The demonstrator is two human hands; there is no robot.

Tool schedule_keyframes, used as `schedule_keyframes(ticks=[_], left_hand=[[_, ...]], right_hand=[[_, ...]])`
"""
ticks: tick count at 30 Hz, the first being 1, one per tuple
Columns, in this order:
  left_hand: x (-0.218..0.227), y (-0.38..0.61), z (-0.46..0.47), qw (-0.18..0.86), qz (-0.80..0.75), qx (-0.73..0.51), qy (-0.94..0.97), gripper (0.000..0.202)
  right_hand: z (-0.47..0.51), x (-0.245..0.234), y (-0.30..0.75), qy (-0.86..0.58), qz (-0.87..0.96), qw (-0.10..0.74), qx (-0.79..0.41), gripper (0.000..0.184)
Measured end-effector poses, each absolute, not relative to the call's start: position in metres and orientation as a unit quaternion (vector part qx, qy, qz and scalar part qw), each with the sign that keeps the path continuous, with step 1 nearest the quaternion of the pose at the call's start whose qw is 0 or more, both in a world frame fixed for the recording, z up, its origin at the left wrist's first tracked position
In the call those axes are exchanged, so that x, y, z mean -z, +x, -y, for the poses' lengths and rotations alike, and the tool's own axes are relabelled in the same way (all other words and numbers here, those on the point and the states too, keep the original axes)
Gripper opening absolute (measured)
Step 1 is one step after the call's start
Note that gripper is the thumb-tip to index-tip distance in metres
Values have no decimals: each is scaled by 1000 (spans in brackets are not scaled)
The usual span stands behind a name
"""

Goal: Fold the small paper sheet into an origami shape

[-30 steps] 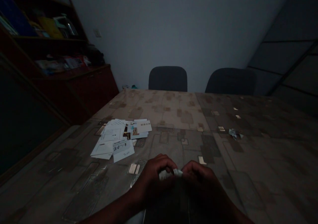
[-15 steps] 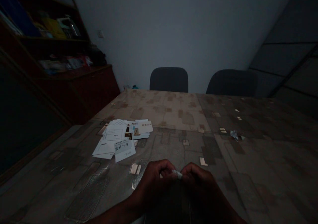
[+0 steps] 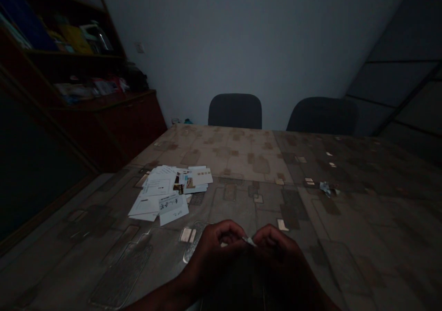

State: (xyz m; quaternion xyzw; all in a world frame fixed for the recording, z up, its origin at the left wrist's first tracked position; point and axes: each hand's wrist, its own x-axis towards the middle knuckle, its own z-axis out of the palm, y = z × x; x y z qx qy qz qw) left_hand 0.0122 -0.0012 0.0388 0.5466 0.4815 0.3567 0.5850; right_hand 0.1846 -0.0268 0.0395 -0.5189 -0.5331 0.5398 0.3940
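Note:
Over the near edge of the table, my left hand (image 3: 220, 246) and my right hand (image 3: 279, 251) are close together, thumbs and fingers pinched. Between their fingertips is a small whitish piece (image 3: 249, 241), which looks like paper; most of it is covered by the fingers and the light is dim. Both hands grip it, one from each side. Ahead and to the left lies a loose pile of white paper cards (image 3: 159, 187), some printed with pictures or writing. A small crumpled scrap (image 3: 325, 189) rests on the table to the right.
A patterned cloth (image 3: 238, 164) covers the table. Two dark chairs (image 3: 235, 111) stand along the far side before a pale wall. At the left is a wooden cabinet (image 3: 134, 122) with filled shelves.
The whitish piece has tilted slightly between my fingertips, and my right hand's fingers have shifted a little. The card pile and the crumpled scrap stay where they were.

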Motion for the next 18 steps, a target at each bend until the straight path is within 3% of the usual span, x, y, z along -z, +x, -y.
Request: schedule_keyframes(ticks=[11,18], left_hand=[[-41,12,1,673,-409,-363,499,38],[-45,12,1,616,-438,-362,546,28]], right_hand=[[28,-45,183,-467,473,392,-636,46],[31,-35,183,-473,421,414,-654,50]])
